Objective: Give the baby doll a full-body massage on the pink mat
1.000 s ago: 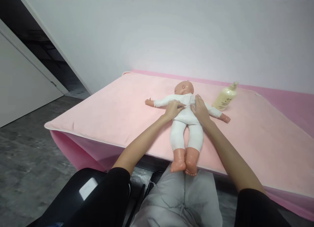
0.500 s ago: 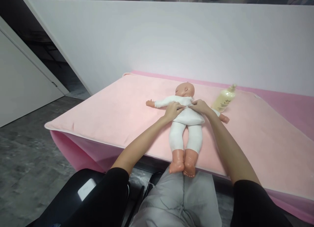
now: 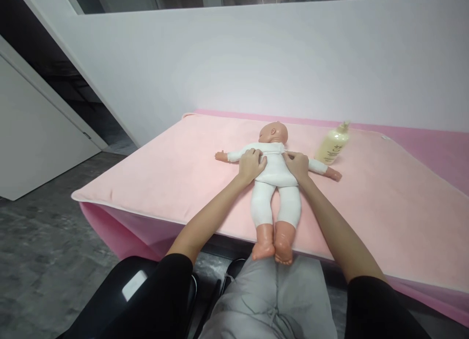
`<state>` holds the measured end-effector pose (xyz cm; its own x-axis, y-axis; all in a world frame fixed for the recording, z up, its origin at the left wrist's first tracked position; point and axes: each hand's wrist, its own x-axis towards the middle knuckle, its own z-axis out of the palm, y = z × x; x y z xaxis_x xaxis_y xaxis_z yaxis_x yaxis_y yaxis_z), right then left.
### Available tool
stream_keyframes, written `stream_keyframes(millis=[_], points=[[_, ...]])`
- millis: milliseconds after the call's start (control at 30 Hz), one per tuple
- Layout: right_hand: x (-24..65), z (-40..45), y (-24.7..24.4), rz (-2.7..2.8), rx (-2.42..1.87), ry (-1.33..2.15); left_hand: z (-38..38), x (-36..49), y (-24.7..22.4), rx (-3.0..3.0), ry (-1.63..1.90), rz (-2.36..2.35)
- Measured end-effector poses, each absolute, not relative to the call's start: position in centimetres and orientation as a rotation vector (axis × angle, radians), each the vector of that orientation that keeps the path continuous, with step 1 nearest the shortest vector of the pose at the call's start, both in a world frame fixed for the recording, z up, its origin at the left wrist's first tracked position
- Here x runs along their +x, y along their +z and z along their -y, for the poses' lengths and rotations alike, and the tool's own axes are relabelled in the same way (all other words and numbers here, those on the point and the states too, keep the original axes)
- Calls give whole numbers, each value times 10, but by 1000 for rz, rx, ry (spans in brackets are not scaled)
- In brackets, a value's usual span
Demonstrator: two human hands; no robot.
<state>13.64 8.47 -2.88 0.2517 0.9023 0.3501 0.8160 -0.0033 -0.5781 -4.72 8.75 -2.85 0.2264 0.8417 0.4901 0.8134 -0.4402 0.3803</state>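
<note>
A baby doll (image 3: 275,170) with a white cloth body lies on a pale pink cloth (image 3: 154,175), its head turned to the left and its feet over the table's near edge. My left hand (image 3: 251,165) rests on the left side of the doll's torso, thumb apart from the fingers. On the right side of the torso lies my right hand (image 3: 296,165), its fingers partly bent against the white cloth. Both hands touch the doll, and neither lifts it. The undersides of the fingers are hidden.
A yellowish pump bottle (image 3: 332,144) stands behind the doll's right-hand arm. White wall (image 3: 238,60) rises behind the table. A black chair (image 3: 106,290) with a white object (image 3: 134,285) on it is at the lower left.
My hands have moved apart, from the middle of the doll's torso to its two sides. The doll's white cloth looks smoother at the waist. The view has tilted slightly.
</note>
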Motion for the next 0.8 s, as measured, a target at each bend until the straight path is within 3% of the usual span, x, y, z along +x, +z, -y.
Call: stream_keyframes(millis=[233,500,633,800], points=[[138,-82,-29,1495,-1836,159,-86,-55,-20,2346,544,-1908],[103,-128,3,1639,-2043,-164,-79,-56,-24,2396,462,-1892],[96,-153,6,1548,-2069,20,-82,-54,-30,2403,471,-1861],[120,-168,-9,1413,-1956,518,-80,-48,-31,2384,567,-1793]])
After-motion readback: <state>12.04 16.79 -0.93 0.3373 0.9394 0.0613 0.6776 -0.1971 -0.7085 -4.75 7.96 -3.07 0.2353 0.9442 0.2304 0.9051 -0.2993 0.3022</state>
